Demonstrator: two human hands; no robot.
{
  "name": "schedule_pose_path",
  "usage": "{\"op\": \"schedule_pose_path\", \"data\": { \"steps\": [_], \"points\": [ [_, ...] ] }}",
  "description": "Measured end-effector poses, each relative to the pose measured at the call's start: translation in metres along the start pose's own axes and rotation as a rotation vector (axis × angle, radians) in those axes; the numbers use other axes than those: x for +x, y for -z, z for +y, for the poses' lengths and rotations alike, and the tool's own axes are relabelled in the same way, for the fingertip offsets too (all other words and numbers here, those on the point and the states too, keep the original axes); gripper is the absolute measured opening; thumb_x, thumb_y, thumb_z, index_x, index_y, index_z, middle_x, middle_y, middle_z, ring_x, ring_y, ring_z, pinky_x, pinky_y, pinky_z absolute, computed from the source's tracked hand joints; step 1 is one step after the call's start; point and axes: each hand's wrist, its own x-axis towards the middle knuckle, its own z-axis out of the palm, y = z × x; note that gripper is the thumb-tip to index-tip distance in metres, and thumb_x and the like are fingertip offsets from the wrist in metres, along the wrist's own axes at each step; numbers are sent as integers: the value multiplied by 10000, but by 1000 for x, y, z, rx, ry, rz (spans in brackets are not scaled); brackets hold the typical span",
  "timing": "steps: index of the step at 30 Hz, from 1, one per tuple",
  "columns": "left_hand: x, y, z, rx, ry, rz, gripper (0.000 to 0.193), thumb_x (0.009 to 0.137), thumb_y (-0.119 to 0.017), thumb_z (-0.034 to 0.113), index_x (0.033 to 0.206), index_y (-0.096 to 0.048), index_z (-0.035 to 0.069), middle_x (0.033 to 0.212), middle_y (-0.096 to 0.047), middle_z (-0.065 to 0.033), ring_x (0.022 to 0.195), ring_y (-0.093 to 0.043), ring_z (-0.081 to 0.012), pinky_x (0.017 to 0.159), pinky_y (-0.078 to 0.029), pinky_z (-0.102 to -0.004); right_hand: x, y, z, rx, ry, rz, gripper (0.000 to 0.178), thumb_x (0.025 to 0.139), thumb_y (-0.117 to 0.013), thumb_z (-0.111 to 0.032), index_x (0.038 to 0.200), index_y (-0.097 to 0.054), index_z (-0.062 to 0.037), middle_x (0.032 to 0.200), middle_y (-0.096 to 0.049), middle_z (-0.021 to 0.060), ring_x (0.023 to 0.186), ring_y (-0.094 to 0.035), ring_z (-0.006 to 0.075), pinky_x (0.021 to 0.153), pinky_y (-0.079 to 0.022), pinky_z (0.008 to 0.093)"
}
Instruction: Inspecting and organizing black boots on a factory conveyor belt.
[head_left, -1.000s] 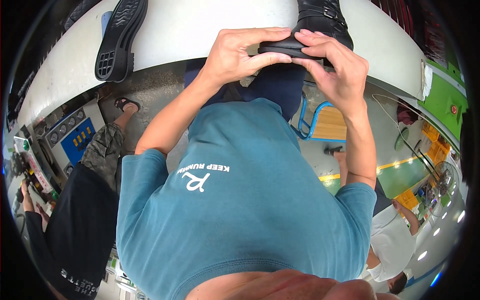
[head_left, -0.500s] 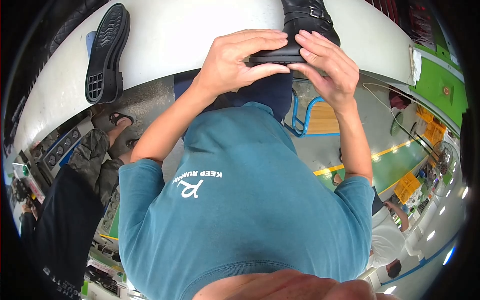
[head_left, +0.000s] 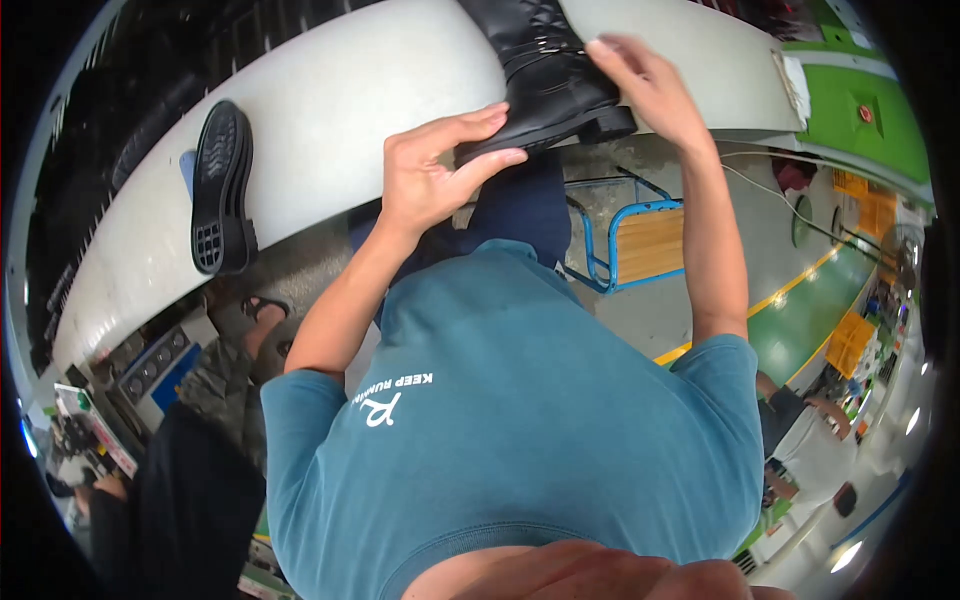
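Note:
A black ankle boot (head_left: 540,85) with buckled straps is held tilted over the near edge of the white table, its toe to the left and its heel to the right. My left hand (head_left: 430,165) grips the toe, fingers on top and thumb under the sole's edge. At the back of the ankle, level with the straps, is my right hand (head_left: 655,90), slightly blurred. Its fingers are loosely bent, not wrapped round the boot; whether the tips touch the leather I cannot tell. A loose black sole (head_left: 225,185) lies at the table's left, tread showing.
The white table (head_left: 330,110) curves across in front of me. A blue-framed stool (head_left: 645,245) with a wooden seat stands below its edge. Green machinery (head_left: 850,110) adjoins the table at right. Other people are at the left and far right; yellow crates (head_left: 850,340) stand beyond.
The boot has swung and shifted left, now showing its heel and side. My right hand has left the front of the boot for the ankle's back; my left hand keeps the toe.

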Motion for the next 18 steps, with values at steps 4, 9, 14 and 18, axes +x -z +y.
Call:
{"op": "schedule_pose_path", "data": {
  "steps": [4, 9, 14, 18],
  "points": [
    [2, 3, 7, 130, -31, -36, 364, 801, -992, 68, 1107, -838, -53, 1226, -834, -216, 1164, -818, -307, 1048, -634, -394, 4, -9, 5, 75, -217, -188, 640, 1018, -800, -551, 1294, -761, 26, 1052, -768, 43, 943, -673, 103, 814, -539, 300],
    [-1, 2, 19, 209, -199, -100, 452, 790, -995, 63, 1199, -818, -17, 1317, -808, -210, 1234, -790, -341, 1057, -635, -413, -35, -10, 2, 363, -46, 133, 641, 981, -889, -416, 1345, -693, 74, 1089, -753, 76, 938, -656, 114, 864, -556, 305],
    [59, -2, 122, 668, -784, -75, 790, 765, -1029, 316, 1438, -687, 81, 1630, -589, -233, 1562, -471, -529, 1287, -384, -655, -72, 24, -66, -203, 653, 489, 495, 876, -945, -308, 1263, -753, -65, 1048, -735, 106, 948, -725, 287, 838, -600, 406],
    [113, -7, 186, 974, -726, -339, 789, 775, -973, 267, 1482, -667, 98, 1552, -670, -141, 1492, -575, -392, 1213, -481, -531, -68, 17, -75, -273, 848, 454, 539, 817, -946, -371, 1223, -741, -81, 1084, -731, 108, 999, -715, 344, 836, -598, 451]
  ]
}}
